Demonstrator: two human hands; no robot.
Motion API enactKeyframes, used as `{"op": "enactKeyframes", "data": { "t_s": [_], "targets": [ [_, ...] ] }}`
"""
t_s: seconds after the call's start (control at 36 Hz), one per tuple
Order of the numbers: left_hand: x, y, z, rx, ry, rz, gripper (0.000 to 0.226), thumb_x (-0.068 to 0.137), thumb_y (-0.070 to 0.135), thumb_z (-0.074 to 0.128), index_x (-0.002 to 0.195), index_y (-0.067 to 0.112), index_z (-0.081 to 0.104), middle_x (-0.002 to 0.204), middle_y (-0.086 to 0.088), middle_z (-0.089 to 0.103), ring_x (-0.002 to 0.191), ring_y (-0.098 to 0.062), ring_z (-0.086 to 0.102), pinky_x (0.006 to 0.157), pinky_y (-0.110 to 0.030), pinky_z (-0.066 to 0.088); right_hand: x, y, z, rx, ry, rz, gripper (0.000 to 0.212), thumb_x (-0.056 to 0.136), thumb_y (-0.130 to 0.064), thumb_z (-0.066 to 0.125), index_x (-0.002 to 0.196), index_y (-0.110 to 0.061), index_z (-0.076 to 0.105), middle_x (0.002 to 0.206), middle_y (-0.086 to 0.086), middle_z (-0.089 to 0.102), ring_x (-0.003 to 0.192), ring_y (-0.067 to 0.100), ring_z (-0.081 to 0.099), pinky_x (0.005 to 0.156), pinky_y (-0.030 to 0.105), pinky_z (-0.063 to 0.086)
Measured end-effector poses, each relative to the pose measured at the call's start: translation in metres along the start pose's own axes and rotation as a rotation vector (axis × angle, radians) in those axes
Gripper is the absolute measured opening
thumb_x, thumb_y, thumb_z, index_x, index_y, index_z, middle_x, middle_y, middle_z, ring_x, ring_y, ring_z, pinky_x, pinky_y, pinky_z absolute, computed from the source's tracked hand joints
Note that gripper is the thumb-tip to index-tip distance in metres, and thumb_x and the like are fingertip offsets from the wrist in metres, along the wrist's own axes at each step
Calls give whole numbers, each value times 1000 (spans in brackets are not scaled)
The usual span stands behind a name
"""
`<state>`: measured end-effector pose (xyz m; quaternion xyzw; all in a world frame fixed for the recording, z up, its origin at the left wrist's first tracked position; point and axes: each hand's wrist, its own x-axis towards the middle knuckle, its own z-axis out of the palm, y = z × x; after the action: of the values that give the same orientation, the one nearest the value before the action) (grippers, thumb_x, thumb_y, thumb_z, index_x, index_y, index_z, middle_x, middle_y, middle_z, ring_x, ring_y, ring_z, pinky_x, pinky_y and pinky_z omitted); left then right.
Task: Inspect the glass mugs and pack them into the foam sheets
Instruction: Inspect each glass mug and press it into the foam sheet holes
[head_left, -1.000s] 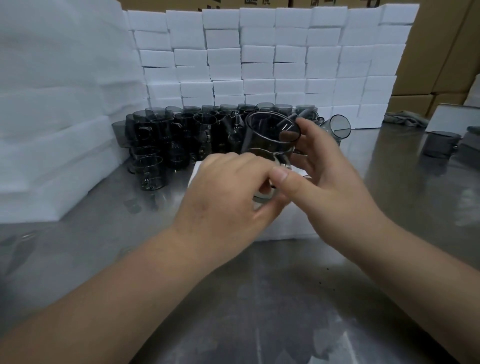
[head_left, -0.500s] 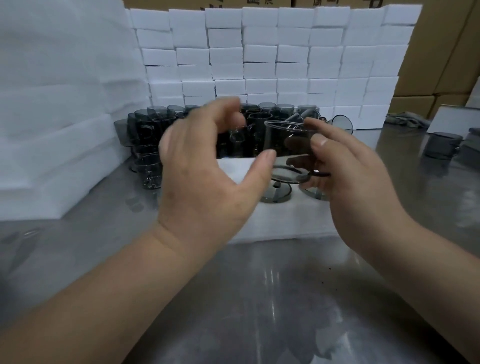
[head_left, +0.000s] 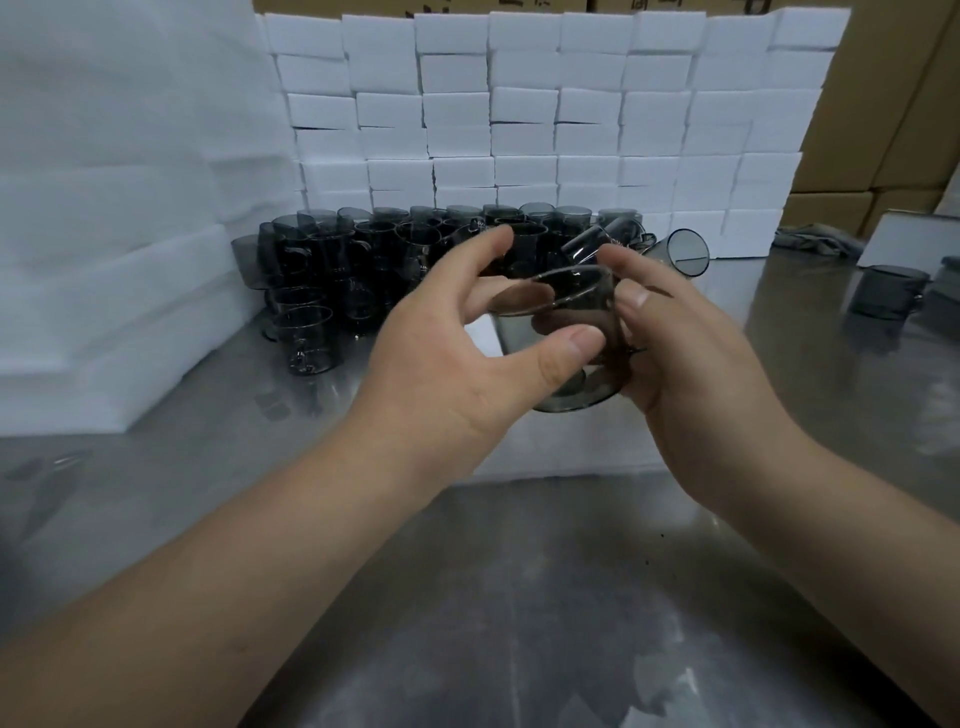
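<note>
held mug (head_left: 563, 317): smoky grey glass, lifted clear of the bench (head_left: 519, 597), tilted, between both hands
left hand (head_left: 447, 358): fingers (head_left: 480, 254) curled over the mug's far rim, thumb pressed on the near wall, gripping it
right hand (head_left: 696, 369): wrapped round the mug's right side, thumb near the rim, gripping it
foam sheet (head_left: 571, 447): white, flat on the bench, directly beneath the held mug
mug cluster (head_left: 363, 260): many grey mugs crowded behind the sheet, some stacked
tipped mug (head_left: 685, 252): on its side at the cluster's right edge
foam blocks (head_left: 519, 130): white wall behind the cluster
cardboard boxes (head_left: 909, 104): far right, behind the blocks
</note>
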<state>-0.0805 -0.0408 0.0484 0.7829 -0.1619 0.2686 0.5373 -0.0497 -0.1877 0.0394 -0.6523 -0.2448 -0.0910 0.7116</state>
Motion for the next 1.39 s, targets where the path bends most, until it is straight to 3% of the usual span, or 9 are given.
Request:
{"op": "enactKeyframes", "data": {
  "t_s": [0.11,0.25,0.39,0.53,0.64,0.72,0.86,1.03,1.39],
  "targets": [
    [5,-2,-2,10,147,26,58,49,60,65,102,45,45,94,27,64,97,9,58,89,-25,47,2,-4,-1,-110,49,-24,35,74,-45,49,109,-38,48,83,-12,71,78,4,66,58,18,46],
    [16,-10,-9,82,364,1,52,49,62,66,92,41,44,94,17,62,87,6,60,75,-14,47,0,-1,-1,-565,22,-65,30,70,-56,47,100,-51,50,94,-25,65,88,-3,59,83,33,47],
    [28,-27,-19,208,391,-42,55,71,46,68,118,34,42,104,19,54,91,11,53,77,-5,41,-2,-1,1,-926,-160,4,60,69,-59,39,125,-41,50,125,-21,53,101,-1,47,91,27,38],
    [36,-40,-25,237,374,-114,55,82,34,65,130,27,39,120,9,50,99,0,52,90,-26,45,-2,-3,-1,-1120,-306,-23,57,76,-56,43,132,-44,42,136,-20,44,119,2,40,95,25,32],
    [41,-48,-29,263,352,-138,56,82,31,64,132,26,40,112,15,50,90,13,50,82,-17,45,-1,-2,0,-1160,-365,-45,57,74,-56,43,130,-44,45,135,-17,46,128,5,35,104,29,32],
    [45,-57,-30,322,298,-172,56,84,33,60,136,28,38,125,4,48,97,-2,51,87,-22,40,-1,-1,1,-1184,-392,-73,57,74,-55,41,129,-44,46,131,-12,51,127,7,37,104,30,32],
    [55,-64,-32,381,198,-176,50,88,37,54,136,36,41,132,8,44,82,8,48,67,-5,27,-1,-1,2,-1219,-417,-100,60,70,-57,35,126,-43,47,121,-7,55,124,11,38,99,32,34],
    [67,-68,-26,476,-50,-224,57,96,35,41,147,31,15,136,5,22,70,6,37,50,5,26,0,1,1,-1241,-439,-122,60,70,-58,33,127,-43,46,124,-11,55,126,8,33,99,28,31],
    [68,-74,-24,482,-128,-250,47,96,36,40,141,42,28,136,4,25,95,-4,37,79,-8,23,0,2,1,-1268,-450,-159,59,73,-58,33,128,-41,45,124,-12,55,126,9,32,94,26,27]
  ]
}}
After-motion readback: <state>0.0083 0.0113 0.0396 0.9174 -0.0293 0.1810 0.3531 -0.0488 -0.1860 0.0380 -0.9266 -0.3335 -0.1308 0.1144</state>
